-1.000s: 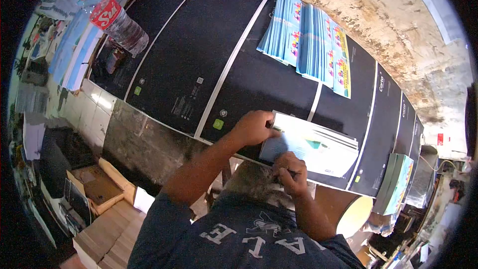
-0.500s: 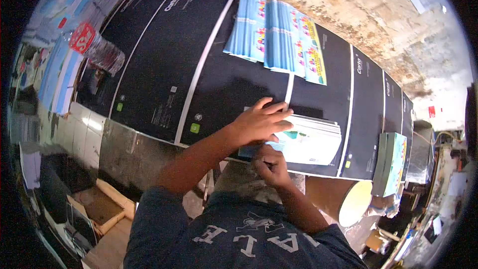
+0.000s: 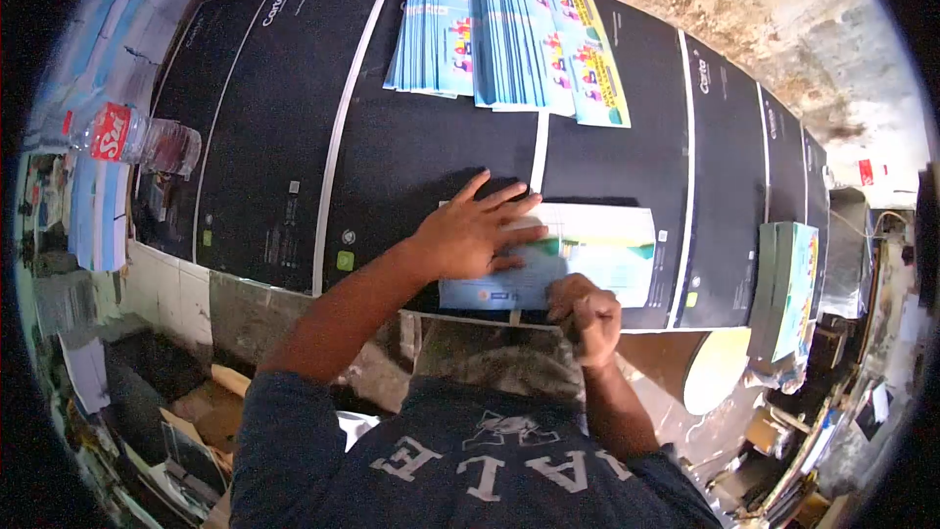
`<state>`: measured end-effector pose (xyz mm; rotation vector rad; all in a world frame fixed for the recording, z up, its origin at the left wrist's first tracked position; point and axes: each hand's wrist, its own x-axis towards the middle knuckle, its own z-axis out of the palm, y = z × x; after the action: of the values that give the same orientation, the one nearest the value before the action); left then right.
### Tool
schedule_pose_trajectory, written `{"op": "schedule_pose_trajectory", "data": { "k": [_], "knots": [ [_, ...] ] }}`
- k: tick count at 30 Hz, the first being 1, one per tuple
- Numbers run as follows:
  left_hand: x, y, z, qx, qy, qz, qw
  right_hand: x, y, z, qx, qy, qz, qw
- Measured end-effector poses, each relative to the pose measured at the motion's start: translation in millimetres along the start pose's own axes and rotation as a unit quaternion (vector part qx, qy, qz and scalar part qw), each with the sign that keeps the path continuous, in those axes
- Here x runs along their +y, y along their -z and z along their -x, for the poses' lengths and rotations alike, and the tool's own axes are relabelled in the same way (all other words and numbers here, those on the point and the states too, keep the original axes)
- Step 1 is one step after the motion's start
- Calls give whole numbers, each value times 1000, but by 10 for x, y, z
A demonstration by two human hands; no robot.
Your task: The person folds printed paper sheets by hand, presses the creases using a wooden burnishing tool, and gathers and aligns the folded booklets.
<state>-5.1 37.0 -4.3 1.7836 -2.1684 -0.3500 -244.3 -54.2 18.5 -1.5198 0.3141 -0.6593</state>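
A printed paper booklet (image 3: 617, 250), white and pale blue with a green band, lies spread on the black-covered table in front of me. My left hand (image 3: 475, 235) rests flat over its left half with the fingers spread apart. At the booklet's lower edge, right of the middle, my right hand (image 3: 586, 313) is closed in a fist and somewhat blurred. Whatever it may hold is hidden by the curled fingers. Beyond my hands, overlapping rows of blue and yellow printed booklets (image 3: 514, 34) lie fanned out.
A plastic bottle (image 3: 147, 142) with a red label lies at the left end. Black wrapping marked "Carta" (image 3: 627, 167) covers the table. At the right edge stands a stack of booklets (image 3: 783, 284). Below it is a round cream-coloured object (image 3: 717, 372).
My right hand has moved right along the lower edge. The booklet now shows a wide spread with a green band, where several layered white sheet edges showed before. My left hand remains spread on it.
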Motion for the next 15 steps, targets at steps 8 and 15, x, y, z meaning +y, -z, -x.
{"op": "schedule_pose_trajectory", "data": {
  "k": [8, 15],
  "knots": [
    [-89, -115, 24, 37, -21, 36, 998, -141, -463, -18, -91, -33, 121, 988],
    [-99, -118, 60, 73, -40, 83, 993, -175, -621, -143, -135, 69, 14, 988]
  ]
}}
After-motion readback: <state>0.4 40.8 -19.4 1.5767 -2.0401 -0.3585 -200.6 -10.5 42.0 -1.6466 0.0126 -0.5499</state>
